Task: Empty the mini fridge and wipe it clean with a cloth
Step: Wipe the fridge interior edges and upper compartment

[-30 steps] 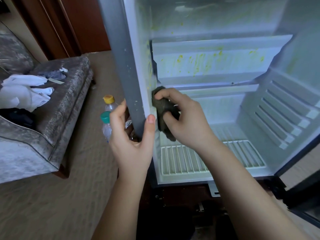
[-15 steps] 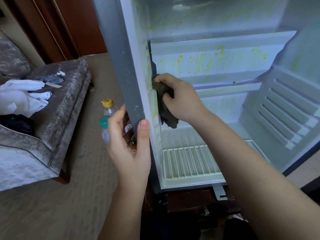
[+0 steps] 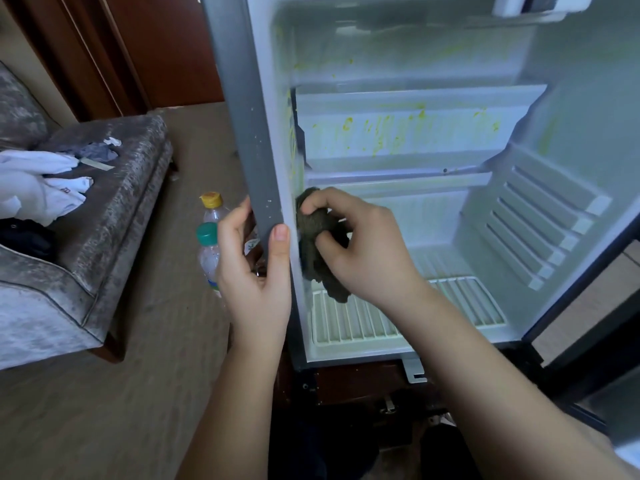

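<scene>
Seen from my head, the mini fridge (image 3: 242, 98) stood open across the middle and right of the frame, and I could see no food or drink left inside it. My left hand (image 3: 249, 271) gripped the grey side wall at its front edge, just left of centre. The thumb lay on the front and the fingers (image 3: 239, 216) were wrapped round behind, I judge to steady the cabinet against the rubbing.

My right hand (image 3: 363, 251) held the dark cloth (image 3: 317, 230) bunched up, its fingers curled narrow round it. It pressed the cloth to the inner left wall just beside that edge, below the middle ledge. Bunching it gave a firm pad for scrubbing. A loose tail of the cloth hung toward the white wire rack (image 3: 363, 323) on the fridge floor.

Yellow-green splashes (image 3: 381, 129) marked the back panel above and ran down the left inner wall, so the wiping looked far from finished. Two plastic bottles (image 3: 207, 244) stood on the carpet (image 3: 156, 341) left of the fridge, partly behind my left hand, likely put there to empty it. At the far left a grey sofa (image 3: 104, 202) carried white clothes (image 3: 38, 181).
</scene>
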Demonstrator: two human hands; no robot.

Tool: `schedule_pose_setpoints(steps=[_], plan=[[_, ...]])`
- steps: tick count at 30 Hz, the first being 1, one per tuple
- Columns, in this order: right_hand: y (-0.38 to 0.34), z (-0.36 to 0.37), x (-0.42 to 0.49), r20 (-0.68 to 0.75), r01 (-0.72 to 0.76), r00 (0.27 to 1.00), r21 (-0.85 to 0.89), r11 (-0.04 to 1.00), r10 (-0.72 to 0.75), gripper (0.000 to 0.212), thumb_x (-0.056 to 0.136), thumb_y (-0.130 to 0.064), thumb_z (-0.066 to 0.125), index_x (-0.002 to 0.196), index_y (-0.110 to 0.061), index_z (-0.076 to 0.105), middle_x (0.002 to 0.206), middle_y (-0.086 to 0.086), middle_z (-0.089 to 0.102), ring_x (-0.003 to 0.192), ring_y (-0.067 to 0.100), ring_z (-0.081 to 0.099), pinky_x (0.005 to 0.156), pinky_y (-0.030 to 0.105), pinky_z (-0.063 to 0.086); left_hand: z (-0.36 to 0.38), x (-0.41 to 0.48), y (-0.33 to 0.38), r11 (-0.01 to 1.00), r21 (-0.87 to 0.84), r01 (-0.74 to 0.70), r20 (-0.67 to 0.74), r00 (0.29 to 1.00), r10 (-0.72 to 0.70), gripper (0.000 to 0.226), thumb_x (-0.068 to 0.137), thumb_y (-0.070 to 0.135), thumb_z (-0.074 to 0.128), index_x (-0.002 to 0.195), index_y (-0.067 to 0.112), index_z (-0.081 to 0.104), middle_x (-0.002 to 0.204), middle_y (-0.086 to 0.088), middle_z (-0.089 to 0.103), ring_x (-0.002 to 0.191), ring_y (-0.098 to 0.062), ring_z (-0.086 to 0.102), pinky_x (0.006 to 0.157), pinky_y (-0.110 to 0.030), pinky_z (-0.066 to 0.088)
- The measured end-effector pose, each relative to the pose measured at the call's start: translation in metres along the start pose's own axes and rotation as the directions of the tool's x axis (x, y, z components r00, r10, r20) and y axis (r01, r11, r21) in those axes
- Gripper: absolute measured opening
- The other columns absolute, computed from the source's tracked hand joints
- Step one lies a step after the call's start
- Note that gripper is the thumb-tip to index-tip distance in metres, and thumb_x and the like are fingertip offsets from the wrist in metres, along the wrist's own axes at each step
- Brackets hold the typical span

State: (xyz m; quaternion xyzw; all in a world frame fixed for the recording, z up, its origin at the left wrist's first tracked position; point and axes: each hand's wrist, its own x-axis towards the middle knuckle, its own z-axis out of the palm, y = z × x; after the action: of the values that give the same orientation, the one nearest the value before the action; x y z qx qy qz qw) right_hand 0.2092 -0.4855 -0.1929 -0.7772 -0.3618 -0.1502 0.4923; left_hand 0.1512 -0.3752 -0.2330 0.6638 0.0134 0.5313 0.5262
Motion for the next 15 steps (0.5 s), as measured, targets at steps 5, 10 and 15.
schedule_pose_setpoints(steps=[5, 10, 15], plan=[[0.000, -0.004, -0.021, 0.009, 0.063, 0.998, 0.012, 0.998, -0.064, 0.033, 0.073, 0.001, 0.056, 0.097, -0.019, 0.067, 0.094, -0.004, 0.069, 0.087, 0.016, 0.062, 0.079, 0.034, 0.052, -0.001, -0.001, -0.001, 1.000, -0.015, 0.005, 0.019, 1.000, -0.005, 0.034, 0.094, 0.018, 0.055, 0.127, 0.010, 0.048, 0.121, 0.005, 0.061, 0.111, -0.004, 0.060, 0.092, -0.020, 0.045], [0.018, -0.004, -0.035, -0.010, -0.031, 0.999, -0.033, 0.999, 0.031, 0.033, 0.074, 0.006, 0.058, 0.096, -0.016, 0.067, 0.096, -0.009, 0.063, 0.085, 0.001, 0.056, 0.076, 0.013, 0.047, -0.006, 0.001, -0.004, 0.998, -0.047, 0.035, 0.048, 0.998, -0.033, 0.040, 0.094, 0.018, 0.056, 0.129, 0.000, 0.048, 0.123, -0.005, 0.062, 0.113, -0.006, 0.061, 0.090, -0.018, 0.046], [0.004, 0.004, -0.022, -0.206, -0.025, 0.977, 0.145, 0.989, 0.055, 0.032, 0.077, -0.002, 0.065, 0.097, -0.028, 0.064, 0.102, -0.012, 0.061, 0.087, 0.004, 0.061, 0.074, 0.017, 0.050, -0.007, 0.001, -0.005, 0.998, -0.045, 0.040, 0.044, 0.998, -0.038, 0.038, 0.092, 0.023, 0.057, 0.126, 0.009, 0.050, 0.122, -0.003, 0.061, 0.112, -0.005, 0.060, 0.092, -0.021, 0.046]])
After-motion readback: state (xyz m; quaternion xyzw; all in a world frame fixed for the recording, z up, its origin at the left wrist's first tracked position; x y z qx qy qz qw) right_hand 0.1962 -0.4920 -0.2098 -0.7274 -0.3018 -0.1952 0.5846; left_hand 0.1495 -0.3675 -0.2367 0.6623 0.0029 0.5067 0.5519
